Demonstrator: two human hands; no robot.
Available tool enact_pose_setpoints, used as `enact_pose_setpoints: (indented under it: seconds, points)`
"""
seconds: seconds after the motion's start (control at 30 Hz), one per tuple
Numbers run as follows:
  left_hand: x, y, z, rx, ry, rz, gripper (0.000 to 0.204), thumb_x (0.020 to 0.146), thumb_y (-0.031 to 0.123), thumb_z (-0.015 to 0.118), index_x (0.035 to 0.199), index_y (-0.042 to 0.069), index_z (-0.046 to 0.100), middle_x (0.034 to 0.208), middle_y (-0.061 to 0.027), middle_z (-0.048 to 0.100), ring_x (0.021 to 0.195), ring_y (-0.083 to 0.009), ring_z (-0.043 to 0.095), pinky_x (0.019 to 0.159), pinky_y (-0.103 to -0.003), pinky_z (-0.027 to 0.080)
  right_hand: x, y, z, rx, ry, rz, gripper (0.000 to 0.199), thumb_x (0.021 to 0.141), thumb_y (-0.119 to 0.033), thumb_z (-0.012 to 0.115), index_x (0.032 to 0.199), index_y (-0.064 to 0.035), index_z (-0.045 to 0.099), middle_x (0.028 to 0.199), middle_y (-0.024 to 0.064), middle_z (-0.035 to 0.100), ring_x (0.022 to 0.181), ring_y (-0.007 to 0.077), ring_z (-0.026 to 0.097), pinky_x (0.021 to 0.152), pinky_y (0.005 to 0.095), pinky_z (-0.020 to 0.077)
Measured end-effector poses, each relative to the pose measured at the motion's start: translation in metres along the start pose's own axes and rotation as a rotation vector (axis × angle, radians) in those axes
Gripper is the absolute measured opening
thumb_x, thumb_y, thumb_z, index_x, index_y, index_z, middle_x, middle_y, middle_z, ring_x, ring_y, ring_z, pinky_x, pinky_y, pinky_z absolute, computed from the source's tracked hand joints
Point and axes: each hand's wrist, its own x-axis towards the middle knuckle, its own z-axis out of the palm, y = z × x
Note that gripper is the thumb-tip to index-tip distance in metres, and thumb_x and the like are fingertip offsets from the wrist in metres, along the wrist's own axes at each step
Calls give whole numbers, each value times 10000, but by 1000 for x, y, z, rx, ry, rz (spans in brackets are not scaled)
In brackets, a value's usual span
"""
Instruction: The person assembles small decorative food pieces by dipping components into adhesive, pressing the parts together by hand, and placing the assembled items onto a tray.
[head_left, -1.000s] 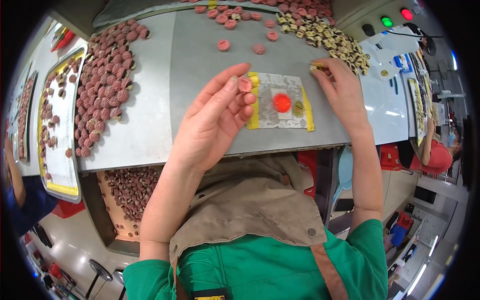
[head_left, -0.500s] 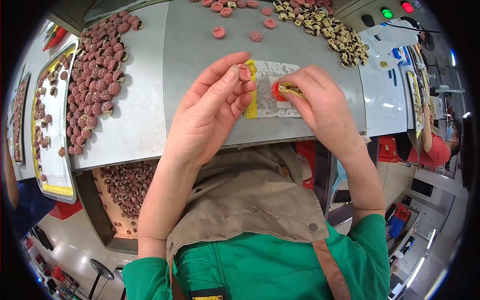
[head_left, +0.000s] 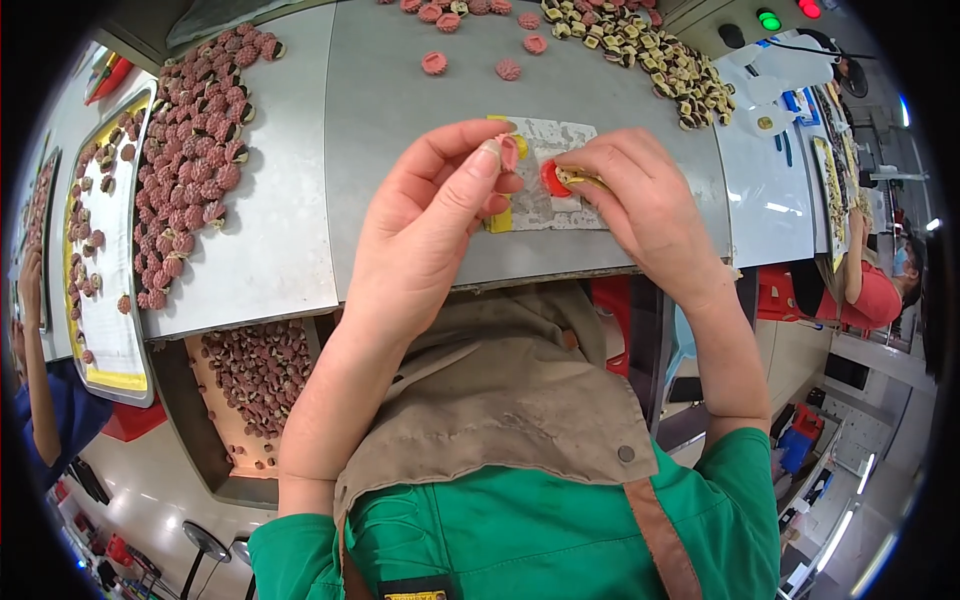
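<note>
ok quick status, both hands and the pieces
Left hand pinching pink piece. Right hand gripping cream piece at red disc; contact unclear. No obstruction seen between the hands.

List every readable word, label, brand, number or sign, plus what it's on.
No text readable enough to quote.
Black-and-yellow patch at the lower edge: cut off, too small to read.
Blue-and-white item on the right: any print too small to tell.
Pink scalloped piece in the left hand: none visible.
</note>
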Motion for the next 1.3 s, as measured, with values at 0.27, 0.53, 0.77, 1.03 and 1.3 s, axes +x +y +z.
enact_pose_setpoints:
  seconds: [0.27,0.53,0.77,1.03,1.3]
  points:
    - [-2,-2,12,185,13,15,274,954,163,537,1178,5,540,1071,-41,606,930,-88,553,798,-224,436,-11,-19,7,1053,171,460,220,918,-81,572,1122,-5,537,1059,41,585,948,92,548,818,240,448]
    - [1,-3,14,182,-17,48,272,926,129,583,1149,-24,554,1075,-64,616,961,-111,591,836,-240,478,-3,-27,19,854,247,292,226,902,-108,603,1100,-13,548,1004,53,582,919,124,553,813,258,455]
    - [-2,-3,14,295,-19,108,269,904,70,599,1147,-33,546,1016,-57,606,926,-103,592,805,-228,491,-4,-23,22,333,370,21,253,786,-81,689,1022,-53,602,987,89,580,868,243,567,751,318,477]
    - [-3,-3,24,331,4,97,504,854,31,616,1294,-1,371,1013,-85,595,938,-123,584,813,-252,494,8,-16,16,327,315,-83,360,676,-126,768,998,-78,616,962,70,581,872,233,561,745,330,472]
    - [0,-20,25,529,18,176,500,852,22,623,1287,8,379,995,-70,580,928,-102,574,800,-220,479,7,-11,24,255,326,-79,301,606,-3,746,859,-68,597,877,63,584,785,230,552,638,321,469]
